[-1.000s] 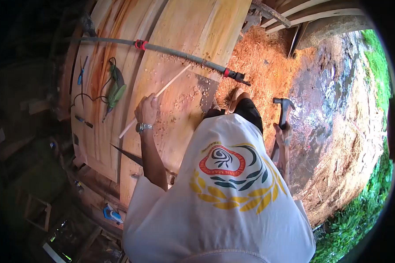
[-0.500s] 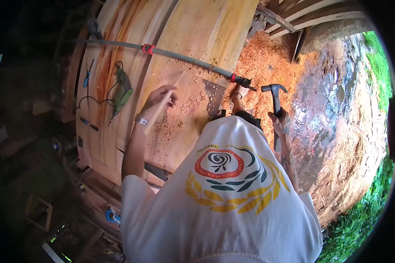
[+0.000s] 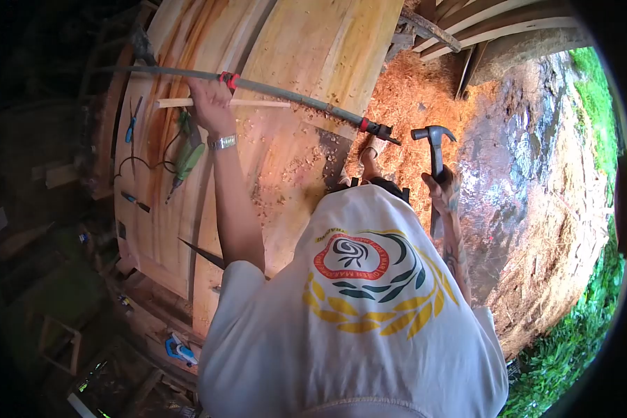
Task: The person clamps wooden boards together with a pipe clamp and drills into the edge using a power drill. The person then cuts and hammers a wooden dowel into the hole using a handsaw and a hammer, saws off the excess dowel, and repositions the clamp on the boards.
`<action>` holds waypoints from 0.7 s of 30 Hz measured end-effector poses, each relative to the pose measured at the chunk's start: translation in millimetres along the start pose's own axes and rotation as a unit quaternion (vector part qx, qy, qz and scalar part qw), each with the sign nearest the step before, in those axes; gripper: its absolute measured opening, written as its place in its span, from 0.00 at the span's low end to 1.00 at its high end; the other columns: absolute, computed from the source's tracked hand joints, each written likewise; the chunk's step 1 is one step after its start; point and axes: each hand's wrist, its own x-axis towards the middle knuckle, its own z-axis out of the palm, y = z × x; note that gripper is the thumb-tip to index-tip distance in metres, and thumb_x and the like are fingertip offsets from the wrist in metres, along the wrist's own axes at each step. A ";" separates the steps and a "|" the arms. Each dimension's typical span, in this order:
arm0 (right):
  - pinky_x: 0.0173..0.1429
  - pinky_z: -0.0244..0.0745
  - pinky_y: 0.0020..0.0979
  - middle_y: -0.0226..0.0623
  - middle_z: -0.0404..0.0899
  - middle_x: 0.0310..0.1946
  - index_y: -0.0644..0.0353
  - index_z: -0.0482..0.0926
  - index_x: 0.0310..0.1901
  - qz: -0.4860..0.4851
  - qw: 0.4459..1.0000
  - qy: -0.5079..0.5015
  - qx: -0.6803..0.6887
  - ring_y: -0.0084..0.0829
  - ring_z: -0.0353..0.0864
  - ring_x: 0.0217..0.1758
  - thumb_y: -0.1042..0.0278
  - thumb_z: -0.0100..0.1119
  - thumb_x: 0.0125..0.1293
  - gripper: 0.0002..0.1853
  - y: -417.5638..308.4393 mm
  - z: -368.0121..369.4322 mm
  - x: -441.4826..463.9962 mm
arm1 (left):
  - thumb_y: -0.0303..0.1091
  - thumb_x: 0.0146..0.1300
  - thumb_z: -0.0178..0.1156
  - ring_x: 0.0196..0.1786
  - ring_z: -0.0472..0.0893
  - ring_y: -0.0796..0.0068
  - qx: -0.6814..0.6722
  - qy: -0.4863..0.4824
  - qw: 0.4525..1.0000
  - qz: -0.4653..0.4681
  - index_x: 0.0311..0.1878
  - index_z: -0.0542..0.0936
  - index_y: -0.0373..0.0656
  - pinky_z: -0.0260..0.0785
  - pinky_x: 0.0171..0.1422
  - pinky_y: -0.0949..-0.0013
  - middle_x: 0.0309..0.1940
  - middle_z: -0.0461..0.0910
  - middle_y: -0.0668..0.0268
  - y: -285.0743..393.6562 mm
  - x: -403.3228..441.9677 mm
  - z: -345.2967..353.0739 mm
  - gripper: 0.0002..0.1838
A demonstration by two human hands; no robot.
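Note:
My left hand (image 3: 211,104), wearing a wristwatch, is closed around a thin wooden stick (image 3: 258,103) over the wood panel (image 3: 327,42). The stick lies roughly crosswise and pokes out on both sides of the fingers. Just beyond that hand runs a long bar clamp (image 3: 285,93), its red piece (image 3: 228,80) close to the fingers. My right hand (image 3: 442,189) grips a claw hammer (image 3: 436,143) by the handle, head up, off to the right of the panel.
A green corded power tool (image 3: 187,164), a blue-handled tool (image 3: 130,130) and a small dark-handled tool (image 3: 136,202) lie on the boards at left. Wood shavings (image 3: 292,167) litter the panel. A blue-and-white tool (image 3: 181,350) sits lower left. Sawdust (image 3: 411,97) covers the ground.
My left hand has moved up and left to the bar clamp, and the stick has turned from steeply slanted to nearly crosswise. The right hand with the hammer has hardly moved.

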 end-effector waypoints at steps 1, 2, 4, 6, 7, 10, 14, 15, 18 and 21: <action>0.29 0.65 0.41 0.41 0.69 0.17 0.62 0.75 0.26 -0.005 1.000 0.000 0.000 0.36 0.67 0.21 0.42 0.71 0.53 0.27 -3.1 -2.2 -1.1 | 0.58 0.77 0.51 0.19 0.48 0.82 0.006 0.007 1.000 0.009 0.20 0.51 0.54 0.40 0.26 0.71 0.15 0.47 0.78 -1.5 1.9 1.6 0.32; 0.29 0.65 0.40 0.40 0.69 0.17 0.62 0.75 0.27 -0.001 1.000 0.005 0.005 0.35 0.67 0.21 0.42 0.71 0.53 0.27 -3.6 -3.2 -2.8 | 0.56 0.78 0.50 0.18 0.47 0.81 0.005 0.010 1.000 0.010 0.20 0.52 0.54 0.40 0.25 0.70 0.14 0.47 0.77 -3.5 3.9 2.5 0.31; 0.29 0.65 0.40 0.39 0.68 0.17 0.62 0.75 0.27 0.009 1.000 0.015 0.016 0.34 0.67 0.21 0.42 0.71 0.53 0.27 -7.1 -4.0 -7.0 | 0.55 0.79 0.49 0.17 0.47 0.80 -0.014 -0.024 1.000 0.012 0.20 0.51 0.54 0.40 0.24 0.70 0.14 0.47 0.76 -8.6 9.3 -3.0 0.31; 0.29 0.65 0.40 0.39 0.69 0.17 0.62 0.75 0.28 0.017 1.000 0.007 0.025 0.33 0.67 0.22 0.43 0.72 0.53 0.27 -20.9 -10.4 -11.7 | 0.54 0.79 0.49 0.17 0.47 0.80 -0.021 -0.041 0.999 0.010 0.20 0.51 0.54 0.40 0.24 0.69 0.13 0.47 0.76 -9.5 11.5 -4.4 0.31; 0.29 0.65 0.39 0.38 0.69 0.18 0.62 0.75 0.29 0.021 0.999 0.002 0.029 0.32 0.68 0.22 0.43 0.72 0.53 0.27 -25.9 -12.8 -13.6 | 0.53 0.79 0.48 0.17 0.46 0.79 -0.018 -0.041 0.999 0.009 0.19 0.51 0.54 0.40 0.24 0.69 0.13 0.47 0.75 -7.7 10.3 -3.4 0.31; 0.29 0.65 0.39 0.38 0.70 0.18 0.62 0.76 0.29 0.030 0.999 -0.008 0.021 0.32 0.68 0.23 0.43 0.72 0.53 0.26 -25.2 -12.1 -15.1 | 0.51 0.80 0.47 0.16 0.46 0.79 -0.038 -0.077 0.996 0.006 0.19 0.52 0.53 0.40 0.23 0.69 0.13 0.47 0.75 -0.5 -0.5 -3.5 0.30; 0.29 0.65 0.38 0.38 0.70 0.18 0.63 0.75 0.29 0.030 0.999 -0.012 0.014 0.32 0.68 0.23 0.45 0.72 0.53 0.26 -40.3 -13.5 -15.6 | 0.48 0.81 0.44 0.16 0.45 0.80 -0.109 -0.122 0.986 -0.024 0.19 0.52 0.53 0.39 0.22 0.69 0.12 0.47 0.75 -20.5 -2.2 -10.1 0.30; 0.29 0.65 0.39 0.38 0.70 0.18 0.63 0.75 0.29 0.021 1.000 -0.017 0.002 0.32 0.68 0.23 0.45 0.72 0.53 0.25 -41.5 -12.0 -14.7 | 0.47 0.80 0.47 0.15 0.44 0.81 -0.100 -0.109 0.989 -0.019 0.19 0.52 0.53 0.38 0.21 0.69 0.12 0.47 0.76 -24.4 -3.9 -9.1 0.29; 0.29 0.65 0.40 0.40 0.69 0.17 0.63 0.75 0.27 -0.016 0.999 -0.010 -0.026 0.35 0.68 0.21 0.48 0.72 0.54 0.24 -48.8 -10.0 -11.1 | 0.46 0.82 0.43 0.15 0.44 0.81 -0.052 -0.091 0.994 -0.004 0.20 0.52 0.53 0.38 0.21 0.70 0.13 0.47 0.75 -30.8 -7.1 -4.3 0.29; 0.28 0.65 0.40 0.40 0.70 0.17 0.63 0.75 0.27 -0.055 0.998 -0.012 -0.041 0.35 0.69 0.21 0.49 0.73 0.53 0.24 -53.7 -9.4 -6.7 | 0.47 0.81 0.44 0.16 0.43 0.81 -0.034 -0.081 0.996 0.005 0.20 0.52 0.53 0.37 0.21 0.70 0.13 0.47 0.76 -26.5 -7.8 -3.1 0.29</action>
